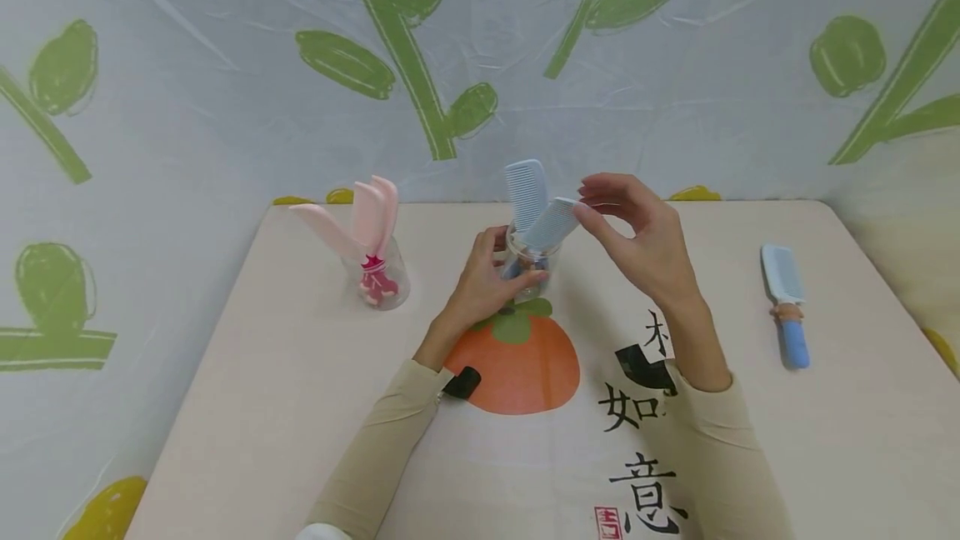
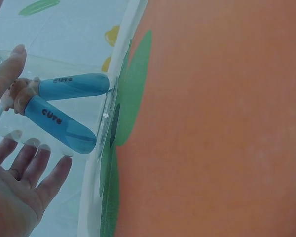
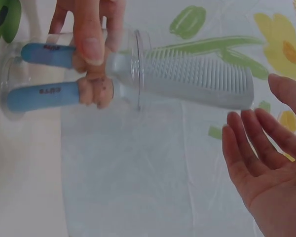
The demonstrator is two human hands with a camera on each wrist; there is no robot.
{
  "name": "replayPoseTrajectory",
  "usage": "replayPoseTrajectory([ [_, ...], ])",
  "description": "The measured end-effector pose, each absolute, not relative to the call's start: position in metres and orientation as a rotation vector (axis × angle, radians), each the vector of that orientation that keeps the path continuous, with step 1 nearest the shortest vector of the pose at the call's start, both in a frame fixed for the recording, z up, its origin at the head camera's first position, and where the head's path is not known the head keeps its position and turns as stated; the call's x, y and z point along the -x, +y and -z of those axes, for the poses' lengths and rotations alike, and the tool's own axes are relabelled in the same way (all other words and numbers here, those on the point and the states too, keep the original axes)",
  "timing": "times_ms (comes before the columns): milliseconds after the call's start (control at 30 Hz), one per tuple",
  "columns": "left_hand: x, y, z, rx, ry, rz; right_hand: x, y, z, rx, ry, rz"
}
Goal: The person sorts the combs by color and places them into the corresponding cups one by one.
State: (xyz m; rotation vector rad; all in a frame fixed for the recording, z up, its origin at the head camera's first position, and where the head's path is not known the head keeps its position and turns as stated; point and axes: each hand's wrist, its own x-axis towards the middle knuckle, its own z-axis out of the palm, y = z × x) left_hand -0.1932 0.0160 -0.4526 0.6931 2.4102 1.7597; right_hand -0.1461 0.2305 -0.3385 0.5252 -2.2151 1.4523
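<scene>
My left hand (image 1: 483, 277) grips a clear jar (image 1: 553, 261), thumb on one side and fingers round the other. Two light-blue combs stand in it: one comb (image 1: 527, 190) nearly upright, another comb (image 1: 552, 223) leaning right, teeth ends above the rim. Through the clear wall in the left wrist view show their blue handles (image 2: 59, 123), marked "CUTE", with brown bear-like figures above them. My right hand (image 1: 641, 232) is up beside the leaning comb, fingers loosely spread. In the right wrist view its fingertips (image 3: 249, 116) are right at the comb's end.
On the left, pink combs (image 1: 367, 215) stand in a second clear jar (image 1: 401, 282). A third blue comb (image 1: 783, 273) lies on the table at right. The white tabletop (image 1: 300, 407) bears a printed persimmon and black characters; leaf-patterned sheeting (image 1: 247, 107) hangs behind it.
</scene>
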Motion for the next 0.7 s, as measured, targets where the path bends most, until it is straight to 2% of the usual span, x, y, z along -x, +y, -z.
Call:
replayPoseTrajectory([
  [700,0.194,0.017,0.454,-0.712,2.428,-1.758,0.123,0.301,0.359,-0.405,-2.194,-1.342],
])
